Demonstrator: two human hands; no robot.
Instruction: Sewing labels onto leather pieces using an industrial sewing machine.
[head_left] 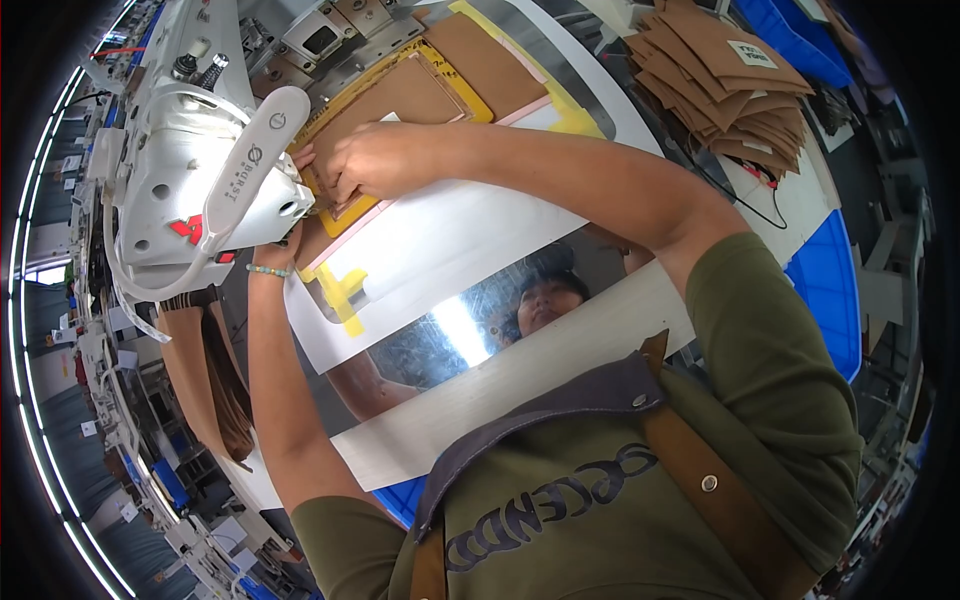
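My right hand [385, 162] rests on a brown panel [385, 92] set inside a yellow-edged frame [478, 103]. Its fingers are bent down and drawn together at the panel's near side; anything between them is hidden. A small white piece [390, 117] lies just beyond the knuckles. Most of my left hand [303, 157] is behind the white sewing machine head [165, 215]; only some fingertips show at the frame's left side, near my right fingers. A beaded bracelet [268, 270] circles my left wrist. Another brown sheet [490, 70] lies by the frame's far right.
A white lamp arm [255, 160] crosses the machine head. Yellow tape [345, 295] marks the white sheet [450, 235] under the frame. A shiny metal plate [440, 345] lies nearer me. Brown pieces [710, 75] are stacked at far right, and more brown panels [200, 375] hang at left.
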